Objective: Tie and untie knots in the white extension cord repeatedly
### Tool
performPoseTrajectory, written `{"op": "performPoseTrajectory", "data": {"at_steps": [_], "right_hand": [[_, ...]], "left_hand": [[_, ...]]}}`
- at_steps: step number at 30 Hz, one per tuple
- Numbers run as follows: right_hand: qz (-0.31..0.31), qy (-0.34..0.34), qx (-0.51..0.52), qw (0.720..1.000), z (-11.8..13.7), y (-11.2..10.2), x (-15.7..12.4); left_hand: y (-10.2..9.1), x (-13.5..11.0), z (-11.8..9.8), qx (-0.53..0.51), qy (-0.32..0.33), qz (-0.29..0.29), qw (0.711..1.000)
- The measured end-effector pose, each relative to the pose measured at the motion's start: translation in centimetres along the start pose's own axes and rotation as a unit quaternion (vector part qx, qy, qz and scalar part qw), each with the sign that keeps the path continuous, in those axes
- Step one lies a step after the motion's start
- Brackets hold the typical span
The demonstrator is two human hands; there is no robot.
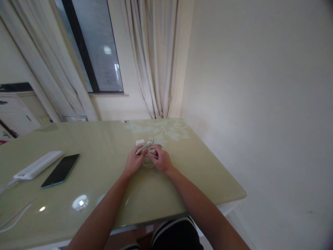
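Head — two hands (133,161) (162,160), one cable (149,145)

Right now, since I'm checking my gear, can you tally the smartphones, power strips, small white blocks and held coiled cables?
Smartphone: 1
White power strip: 1
Small white block: 1
Coiled cable, in left hand and right hand: 1
Total: 4

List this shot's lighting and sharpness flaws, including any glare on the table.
Head view: bright light reflections glare off the glossy table, left of the left forearm; head view: a pale reflection shows in the window; head view: the wall dims toward the right-hand corners; head view: the cable in both hands looks soft, its strands hard to separate.
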State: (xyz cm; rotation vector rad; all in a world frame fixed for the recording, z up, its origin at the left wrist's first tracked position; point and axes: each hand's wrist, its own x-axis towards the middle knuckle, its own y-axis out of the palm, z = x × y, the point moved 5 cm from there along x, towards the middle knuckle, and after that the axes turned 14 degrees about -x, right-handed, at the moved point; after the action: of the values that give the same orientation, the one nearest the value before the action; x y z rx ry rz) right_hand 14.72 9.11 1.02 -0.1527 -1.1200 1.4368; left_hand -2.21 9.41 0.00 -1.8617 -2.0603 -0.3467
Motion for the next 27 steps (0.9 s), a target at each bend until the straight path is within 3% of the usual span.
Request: {"op": "performPoseTrajectory", "data": {"at_steps": [4, 11, 16, 20, 23, 27], "right_hand": [[0.004, -0.012, -0.034, 0.999, 0.3, 0.2, 0.1], [-0.067, -0.002, 0.064, 0.996, -1.3, -1.9, 0.7], [-0.172, 0.106, 0.152, 0.968, -4.3, -2.6, 1.3], [-0.19, 0.159, 0.195, 0.949, -5.7, -1.9, 1.8], [-0.208, 0.16, 0.195, 0.945, -5.6, -2.0, 1.6], [-0.227, 0.099, 0.146, 0.958, -4.1, -3.0, 0.8]], "left_hand": [[-1.7, 0.0, 0.1, 0.063, -0.008, -0.091, 0.994], [-3.8, 0.4, 1.3, 0.123, -0.027, -0.171, 0.977], [-3.7, 0.8, 2.5, 0.113, -0.038, -0.158, 0.98], [-3.1, 0.8, 2.8, 0.12, -0.01, -0.15, 0.981], [-3.0, 0.8, 2.8, 0.139, -0.007, -0.151, 0.979], [-3.2, 0.9, 2.8, 0.13, -0.02, -0.135, 0.982]]}}
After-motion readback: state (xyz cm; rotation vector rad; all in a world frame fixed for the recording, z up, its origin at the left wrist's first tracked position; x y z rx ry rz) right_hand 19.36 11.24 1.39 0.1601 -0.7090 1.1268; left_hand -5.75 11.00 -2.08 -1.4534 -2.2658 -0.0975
